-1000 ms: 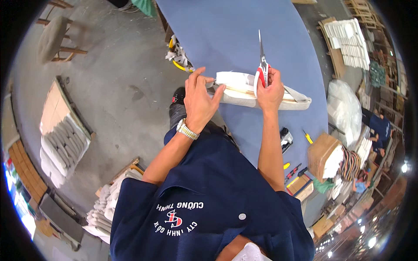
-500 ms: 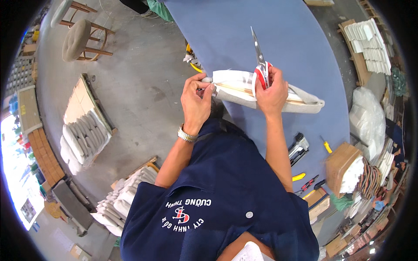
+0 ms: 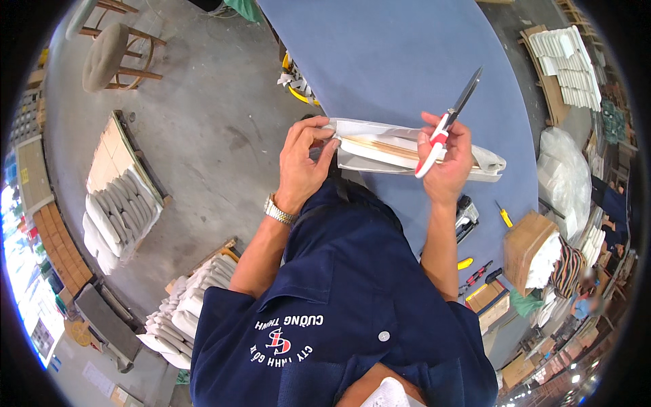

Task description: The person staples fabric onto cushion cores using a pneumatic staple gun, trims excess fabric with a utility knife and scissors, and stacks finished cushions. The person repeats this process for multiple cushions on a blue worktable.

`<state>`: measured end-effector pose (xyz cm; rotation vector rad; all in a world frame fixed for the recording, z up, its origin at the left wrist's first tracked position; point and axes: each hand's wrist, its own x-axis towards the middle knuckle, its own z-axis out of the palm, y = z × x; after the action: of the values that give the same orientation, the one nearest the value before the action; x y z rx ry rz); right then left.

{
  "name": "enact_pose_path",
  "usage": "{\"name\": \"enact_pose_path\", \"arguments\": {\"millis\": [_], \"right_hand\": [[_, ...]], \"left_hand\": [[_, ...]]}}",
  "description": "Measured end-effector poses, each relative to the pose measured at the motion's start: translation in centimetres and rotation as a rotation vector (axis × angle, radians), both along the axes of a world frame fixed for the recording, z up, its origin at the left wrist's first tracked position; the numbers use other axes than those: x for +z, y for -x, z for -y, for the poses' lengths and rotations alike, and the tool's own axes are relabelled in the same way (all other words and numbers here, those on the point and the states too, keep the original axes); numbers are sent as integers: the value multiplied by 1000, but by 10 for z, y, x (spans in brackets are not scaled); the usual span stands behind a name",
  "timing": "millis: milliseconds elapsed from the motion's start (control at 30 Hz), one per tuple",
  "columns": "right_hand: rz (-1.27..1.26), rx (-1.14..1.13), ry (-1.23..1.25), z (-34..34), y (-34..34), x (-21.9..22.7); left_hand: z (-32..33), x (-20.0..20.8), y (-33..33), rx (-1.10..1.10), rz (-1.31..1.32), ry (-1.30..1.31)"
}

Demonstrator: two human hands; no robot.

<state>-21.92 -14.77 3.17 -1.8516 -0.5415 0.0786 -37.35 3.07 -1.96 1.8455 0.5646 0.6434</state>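
A long, narrow piece with a wooden core, wrapped in light fabric, lies across the near edge of the blue-grey table. My left hand pinches the fabric at its left end. Over the right part of the piece, my right hand holds red-and-white scissors by the handles. Their blades point up and to the right, away from the fabric, and look closed together. Along the piece, the fabric edges stand up on both sides of the pale wood strip.
Right of my right forearm lie a staple gun, a yellow-handled screwdriver and red-and-black pliers. A cardboard box stands beyond them. On the left are a padded stool and stacked pale cushions on the floor.
My right hand has moved to the right, and the scissors have swung from pointing away to pointing right, off the fabric. The fabric flap on the far side has spread along the piece.
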Motion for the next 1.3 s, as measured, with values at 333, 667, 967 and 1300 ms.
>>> {"name": "enact_pose_path", "arguments": {"millis": [333, 667, 967, 1300], "right_hand": [[-301, 349, 629, 49, 47, 54], [-145, 541, 924, 36, 28, 62], [-110, 456, 938, 39, 11, 67], [-11, 540, 985, 26, 4, 62]], "left_hand": [[-1, -14, 12, -6, 68, -176], [-26, 18, 11, -346, -17, -24], [-71, 22, -32, -554, -121, -175], [-71, 65, -84, -846, -481, -588]]}}
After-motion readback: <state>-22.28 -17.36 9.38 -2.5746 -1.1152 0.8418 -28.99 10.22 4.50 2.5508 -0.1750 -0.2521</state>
